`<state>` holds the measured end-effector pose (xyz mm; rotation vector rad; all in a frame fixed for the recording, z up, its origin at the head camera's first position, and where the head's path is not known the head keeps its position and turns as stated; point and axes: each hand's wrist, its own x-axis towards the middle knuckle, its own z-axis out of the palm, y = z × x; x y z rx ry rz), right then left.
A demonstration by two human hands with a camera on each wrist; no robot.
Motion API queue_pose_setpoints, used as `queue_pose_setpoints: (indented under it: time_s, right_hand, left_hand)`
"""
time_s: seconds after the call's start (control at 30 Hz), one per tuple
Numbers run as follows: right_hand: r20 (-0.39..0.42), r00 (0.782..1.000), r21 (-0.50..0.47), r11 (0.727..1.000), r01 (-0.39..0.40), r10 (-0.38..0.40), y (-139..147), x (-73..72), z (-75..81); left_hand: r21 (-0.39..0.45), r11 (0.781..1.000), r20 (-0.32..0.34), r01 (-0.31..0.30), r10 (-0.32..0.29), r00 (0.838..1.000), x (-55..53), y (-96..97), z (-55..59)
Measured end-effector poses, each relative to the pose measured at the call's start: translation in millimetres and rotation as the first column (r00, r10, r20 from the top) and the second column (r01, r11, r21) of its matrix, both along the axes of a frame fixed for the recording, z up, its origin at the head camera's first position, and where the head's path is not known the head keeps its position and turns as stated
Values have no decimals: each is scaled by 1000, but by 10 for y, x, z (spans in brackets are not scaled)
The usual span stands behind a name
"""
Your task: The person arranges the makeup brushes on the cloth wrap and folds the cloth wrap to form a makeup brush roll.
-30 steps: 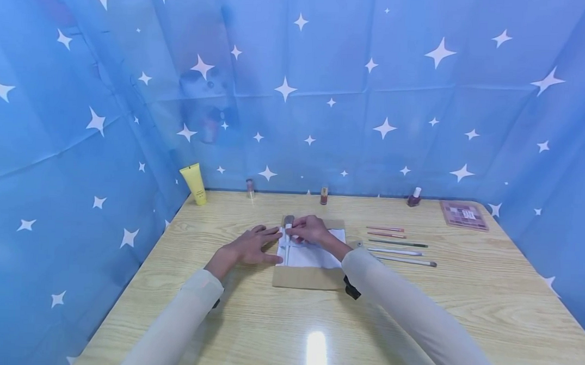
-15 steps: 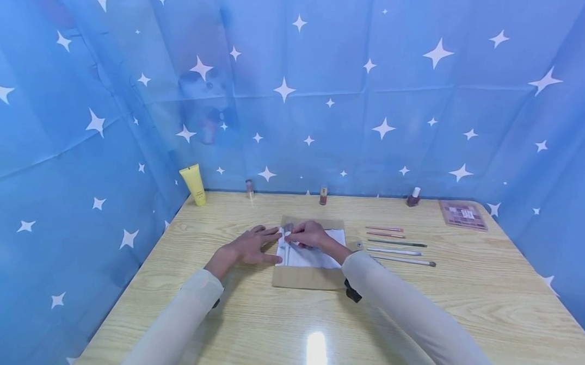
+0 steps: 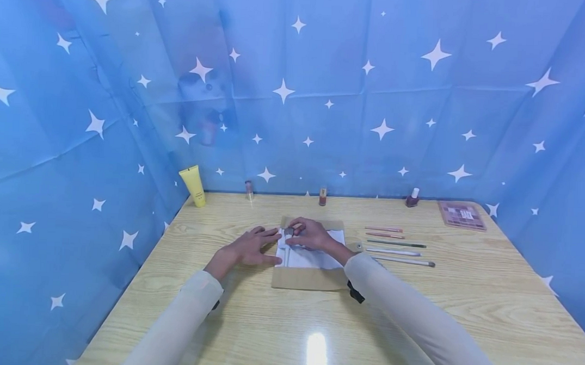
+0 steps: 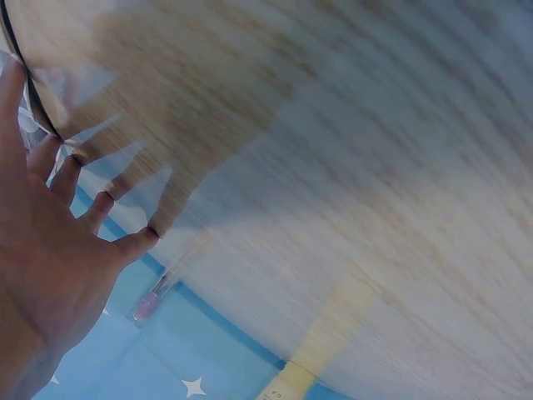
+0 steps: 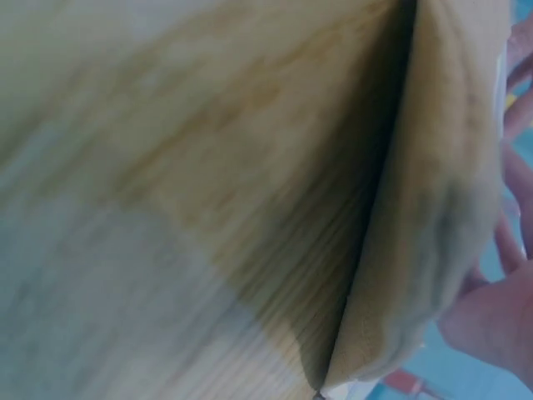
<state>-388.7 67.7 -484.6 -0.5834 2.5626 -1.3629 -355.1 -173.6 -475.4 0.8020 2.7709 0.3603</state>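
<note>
In the head view a tan fold-out brush case [image 3: 308, 279] with a white lining lies open on the table. A makeup brush [image 3: 287, 253] with a dark bristle head lies along its left side, its handle pointing towards the person. My right hand [image 3: 312, 235] holds this brush near the bristles, index finger and thumb about the head end. My left hand [image 3: 250, 247] rests with spread fingers at the left edge of the case, fingertips touching it. The left wrist view shows the same left hand [image 4: 62, 242] with fingers extended; the right wrist view shows only part of the right hand [image 5: 495, 321].
Several slim brushes, including a grey-tipped brush [image 3: 406, 261], lie right of the case. Along the back stand a yellow tube [image 3: 193, 186], a small lip tube [image 3: 249, 190], a small bottle [image 3: 323, 196] and a nail polish bottle [image 3: 412, 198]. A palette [image 3: 462, 215] lies back right.
The brush has slid towards the person, deeper into the case. My right hand has shifted from beside the brush's neck to around its bristle head. The left hand has stayed in place.
</note>
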Motion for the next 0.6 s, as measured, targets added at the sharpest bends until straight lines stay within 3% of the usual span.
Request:
queue_pose_setpoints:
  time_s: [0.17, 0.6]
  right_hand:
    - [-91, 995, 43, 998, -41, 44, 12, -20, -17]
    - [-186, 979, 71, 995, -66, 79, 2, -8, -35]
  left_hand:
    - [2, 1000, -3, 0, 0, 1000, -3, 4, -2]
    - [-2, 1000, 14, -9, 9, 1000, 24, 11, 28]
